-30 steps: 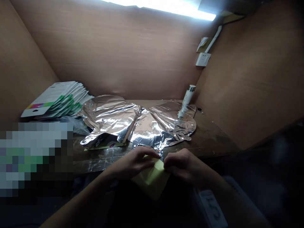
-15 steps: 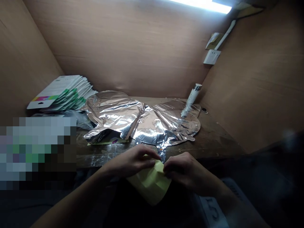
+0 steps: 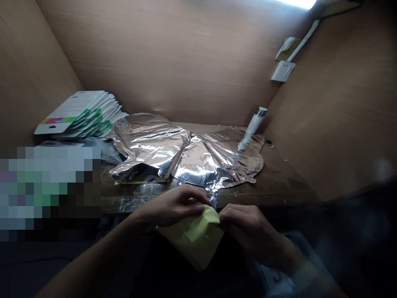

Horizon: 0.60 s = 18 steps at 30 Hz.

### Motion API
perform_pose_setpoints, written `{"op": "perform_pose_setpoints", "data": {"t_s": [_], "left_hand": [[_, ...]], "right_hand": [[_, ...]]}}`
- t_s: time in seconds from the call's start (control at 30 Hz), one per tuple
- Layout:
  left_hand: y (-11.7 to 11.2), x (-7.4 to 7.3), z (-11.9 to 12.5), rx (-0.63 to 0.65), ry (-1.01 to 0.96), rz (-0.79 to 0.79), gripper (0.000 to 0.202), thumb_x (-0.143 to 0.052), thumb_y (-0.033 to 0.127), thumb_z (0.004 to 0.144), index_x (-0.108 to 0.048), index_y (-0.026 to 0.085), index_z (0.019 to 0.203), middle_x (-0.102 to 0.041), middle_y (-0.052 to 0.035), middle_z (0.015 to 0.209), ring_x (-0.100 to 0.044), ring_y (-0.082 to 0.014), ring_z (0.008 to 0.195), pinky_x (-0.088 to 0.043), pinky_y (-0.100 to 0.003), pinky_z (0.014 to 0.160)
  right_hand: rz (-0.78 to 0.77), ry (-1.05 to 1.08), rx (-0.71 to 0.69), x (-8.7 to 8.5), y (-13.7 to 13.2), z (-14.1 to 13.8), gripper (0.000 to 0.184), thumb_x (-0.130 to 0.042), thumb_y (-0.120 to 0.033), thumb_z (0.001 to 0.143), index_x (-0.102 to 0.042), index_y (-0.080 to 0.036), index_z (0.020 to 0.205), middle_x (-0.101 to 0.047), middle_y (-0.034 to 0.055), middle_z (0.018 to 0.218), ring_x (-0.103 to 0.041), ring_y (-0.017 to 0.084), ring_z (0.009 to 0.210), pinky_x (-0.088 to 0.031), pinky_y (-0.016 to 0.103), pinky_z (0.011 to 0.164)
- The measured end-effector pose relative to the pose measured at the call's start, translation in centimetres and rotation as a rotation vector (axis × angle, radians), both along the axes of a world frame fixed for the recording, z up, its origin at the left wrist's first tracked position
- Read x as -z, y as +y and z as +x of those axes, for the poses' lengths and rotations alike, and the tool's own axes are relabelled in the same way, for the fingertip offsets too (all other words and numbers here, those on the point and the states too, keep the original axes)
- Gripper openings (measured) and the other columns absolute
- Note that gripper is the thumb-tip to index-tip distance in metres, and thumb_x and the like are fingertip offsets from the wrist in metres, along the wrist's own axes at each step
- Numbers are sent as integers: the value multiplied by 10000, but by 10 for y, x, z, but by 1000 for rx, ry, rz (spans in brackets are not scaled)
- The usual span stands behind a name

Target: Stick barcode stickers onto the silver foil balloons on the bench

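1. Head view, hands: The left hand [image 3: 170,207] is curling its fingers [image 3: 198,203] over the top edge of a folded yellow-green sheet [image 3: 192,240], and the right hand [image 3: 248,229] is pinching that sheet's right edge at about 3 o'clock from its middle. Both grips are closed on the sheet, and the two hands are sitting just beside each other. The sheet is hanging at the front edge of the wooden table [image 3: 279,182], below the middle of the view. Its long axis is lying roughly from 9 o'clock to 3 o'clock, tilted slightly, and a blunt corner is pointing toward 6 o'clock. Whether it is holding anything inside, I cannot tell.

2. Head view, table: A crumpled silver foil balloon [image 3: 186,161] is lying flat across the table, and its narrow neck [image 3: 211,198] is running toward 6 o'clock, ending at the hands. A white tube [image 3: 252,126] is leaning on the balloon at about 2 o'clock. A flat yellow card [image 3: 139,181] is sticking out from under the balloon. At about 10 o'clock, a stack of packets with white and green card tops [image 3: 80,116] is resting on a grey plastic bag [image 3: 108,151]. A wall socket [image 3: 283,71] is sitting high at about 2 o'clock.
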<state>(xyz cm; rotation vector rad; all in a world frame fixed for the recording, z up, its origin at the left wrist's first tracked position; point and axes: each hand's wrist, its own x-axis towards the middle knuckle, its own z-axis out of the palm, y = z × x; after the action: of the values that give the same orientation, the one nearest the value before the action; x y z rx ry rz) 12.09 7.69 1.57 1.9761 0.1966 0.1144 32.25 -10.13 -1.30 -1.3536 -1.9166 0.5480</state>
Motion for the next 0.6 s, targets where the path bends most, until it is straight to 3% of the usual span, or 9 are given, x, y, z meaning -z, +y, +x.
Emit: {"op": "perform_pose_setpoints", "data": {"t_s": [0.23, 0.3, 0.37, 0.47, 0.6], "left_hand": [[2, 17, -3, -101, -23, 11, 278, -551, 354, 993, -712, 168, 1123, -701, -65, 1079, -644, -197, 1004, -503, -289, 877], [-5, 29, -1, -107, -75, 105, 242, -547, 319, 990, -712, 173, 1090, -671, -91, 1183, -628, -215, 1080, -506, -321, 932], [-15, 45, 4, -77, -133, 324, 194, -552, 251, 980, -709, 188, 1076, -545, -117, 1427, -515, -278, 1300, -438, -418, 1075], [-31, 71, 14, -1, -122, 694, 173, -546, 189, 979, -693, 188, 1070, -317, -106, 1625, -233, -346, 1511, -260, -552, 1192], [-42, 96, 22, 53, -76, 908, 157, -559, 256, 987, -664, 142, 966, -346, -156, 1603, -221, -359, 1521, -310, -519, 1168]], "right_hand": [[74, 151, 97, -9, -2, 3, 64, -592, -155, 959, -602, -189, 906, -599, 74, 1153, -600, 172, 1021, -483, 290, 884], [63, 264, 131, -18, 8, 14, 57, -626, -180, 948, -585, -193, 912, -621, 62, 1096, -609, 170, 990, -492, 293, 865], [46, 296, 139, -26, 29, 29, 64, -642, -207, 943, -581, -189, 946, -630, 35, 960, -607, 152, 888, -490, 271, 795], [-63, 87, 36, -33, 74, 55, 78, -634, -224, 934, -594, -157, 938, -603, 12, 856, -553, 129, 782, -449, 243, 718], [-334, -314, -158, -26, 130, 68, 46, -619, -157, 876, -597, -134, 908, -606, 3, 815, -499, 115, 721, -376, 218, 651]]}}
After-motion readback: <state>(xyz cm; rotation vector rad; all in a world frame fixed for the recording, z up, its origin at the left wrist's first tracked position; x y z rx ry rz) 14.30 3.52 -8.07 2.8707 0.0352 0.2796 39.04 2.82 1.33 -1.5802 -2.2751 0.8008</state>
